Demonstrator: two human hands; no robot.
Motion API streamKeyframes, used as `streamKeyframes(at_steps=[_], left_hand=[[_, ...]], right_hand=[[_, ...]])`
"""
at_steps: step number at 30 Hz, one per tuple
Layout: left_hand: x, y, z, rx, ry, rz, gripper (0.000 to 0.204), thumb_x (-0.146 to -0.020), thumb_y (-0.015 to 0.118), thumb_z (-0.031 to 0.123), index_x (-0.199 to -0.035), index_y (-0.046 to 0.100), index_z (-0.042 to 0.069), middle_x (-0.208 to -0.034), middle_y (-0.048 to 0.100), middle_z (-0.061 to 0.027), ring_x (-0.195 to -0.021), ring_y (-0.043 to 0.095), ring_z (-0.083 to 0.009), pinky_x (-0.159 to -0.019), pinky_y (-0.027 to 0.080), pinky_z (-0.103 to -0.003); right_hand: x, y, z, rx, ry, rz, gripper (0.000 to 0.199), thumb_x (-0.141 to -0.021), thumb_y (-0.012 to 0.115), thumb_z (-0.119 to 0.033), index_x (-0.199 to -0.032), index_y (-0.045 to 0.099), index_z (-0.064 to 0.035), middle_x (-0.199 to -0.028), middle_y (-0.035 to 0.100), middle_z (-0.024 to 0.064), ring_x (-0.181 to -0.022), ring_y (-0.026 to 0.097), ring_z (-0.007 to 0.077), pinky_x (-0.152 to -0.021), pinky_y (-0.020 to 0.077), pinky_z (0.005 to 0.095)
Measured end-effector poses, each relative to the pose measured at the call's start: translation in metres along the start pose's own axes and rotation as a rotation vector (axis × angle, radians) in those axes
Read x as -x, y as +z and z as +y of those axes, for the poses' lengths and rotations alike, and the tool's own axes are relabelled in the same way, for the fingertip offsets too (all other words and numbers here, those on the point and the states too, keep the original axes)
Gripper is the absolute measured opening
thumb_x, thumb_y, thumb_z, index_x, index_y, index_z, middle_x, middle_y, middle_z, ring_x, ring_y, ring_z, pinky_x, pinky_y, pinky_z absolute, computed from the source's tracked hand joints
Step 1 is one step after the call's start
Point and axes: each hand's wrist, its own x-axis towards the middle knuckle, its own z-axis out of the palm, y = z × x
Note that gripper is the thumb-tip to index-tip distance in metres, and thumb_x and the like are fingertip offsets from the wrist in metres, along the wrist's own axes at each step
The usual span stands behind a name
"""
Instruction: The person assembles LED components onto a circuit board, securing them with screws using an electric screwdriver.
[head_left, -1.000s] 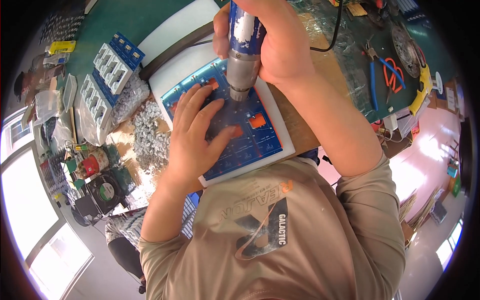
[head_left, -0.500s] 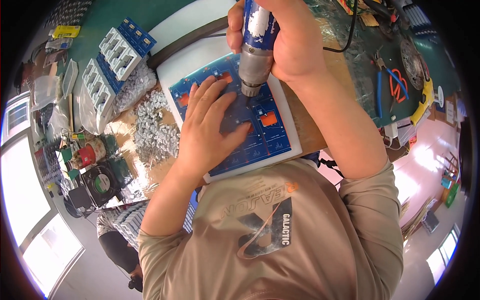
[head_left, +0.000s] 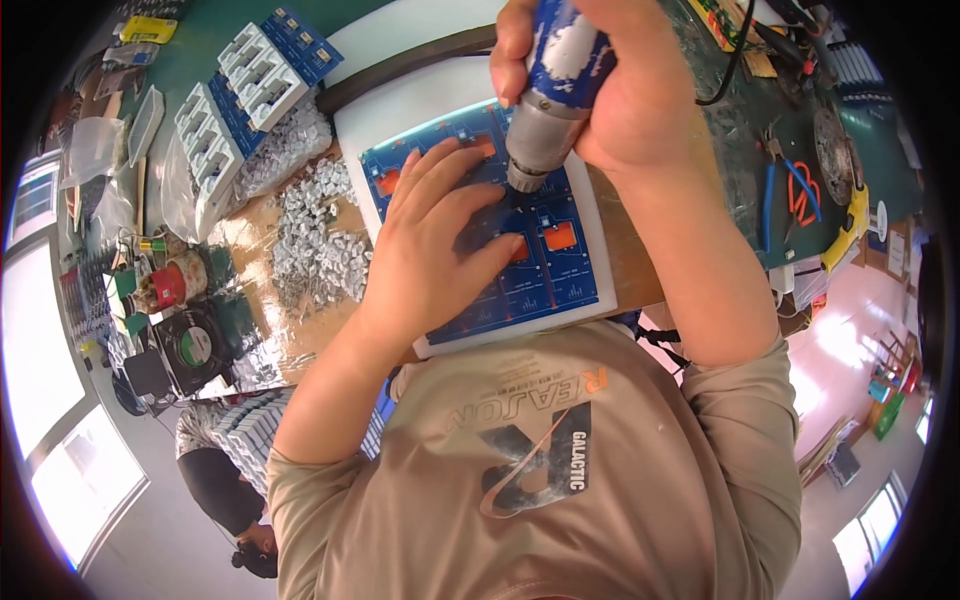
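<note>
My right hand is wrapped round a blue power drill with worn paint and a silver metal front. Its chuck points down at the middle of a blue printed circuit board panel, which has orange rectangles. Whether the tip touches the panel is hard to make out. On the panel's left half lies my left hand, flat with fingers spread, the thumb towards the centre. Under the panel is a white board, showing along its edges.
Left of the panel lies a heap of small grey parts. Beyond it are white plastic trays on blue boards and a black fan. Pliers and orange-handled scissors lie right. Another person shows at lower left.
The whole view has shifted slightly. The drill now leans more to the right, its upper end farther right than before. My left hand stays flat on the panel.
</note>
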Motion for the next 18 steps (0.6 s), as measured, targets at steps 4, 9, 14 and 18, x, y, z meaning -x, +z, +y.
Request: streamKeyframes(at_steps=[4,9,14,18], left_hand=[[0.001,0.004,-0.001,0.033,0.009,0.021,0.041,-0.067,0.081,0.016,-0.103,0.069,0.004,-0.132,0.058,-0.0152,-0.131,0.048,-0.0378,-0.113,0.034,-0.056],[0.001,0.003,0.001,0.068,0.006,0.011,0.04,-0.067,0.081,0.017,-0.103,0.069,0.004,-0.133,0.057,-0.015,-0.132,0.047,-0.0372,-0.113,0.033,-0.056],[0.003,0.005,-0.001,0.057,0.04,0.042,0.039,-0.067,0.08,0.018,-0.102,0.07,0.005,-0.133,0.056,-0.0147,-0.132,0.046,-0.0368,-0.113,0.032,-0.058],[0.003,0.006,-0.004,0.038,0.054,0.037,0.038,-0.068,0.08,0.02,-0.102,0.071,0.008,-0.134,0.055,-0.0141,-0.133,0.044,-0.0359,-0.114,0.031,-0.059]], right_hand=[[0.003,0.01,-0.011,0.128,0.031,-0.026,0.044,-0.09,0.067,-0.035,-0.114,0.056,-0.0001,-0.071,0.062,0.0113,-0.059,0.061,0.0195,-0.058,0.0477,0.0298],[0.003,0.013,-0.005,0.143,0.003,-0.108,0.039,-0.092,0.067,-0.031,-0.114,0.057,0.0002,-0.073,0.062,0.0099,-0.061,0.06,0.017,-0.059,0.047,0.0294],[0.005,0.018,-0.004,0.172,0.067,-0.106,0.038,-0.092,0.067,-0.028,-0.115,0.057,0.0005,-0.073,0.062,0.0096,-0.061,0.06,0.0168,-0.059,0.0473,0.0296],[0.003,0.019,-0.003,0.195,0.098,-0.09,0.037,-0.093,0.066,-0.025,-0.117,0.057,0.0013,-0.074,0.062,0.0097,-0.061,0.06,0.0171,-0.059,0.0478,0.0299]])
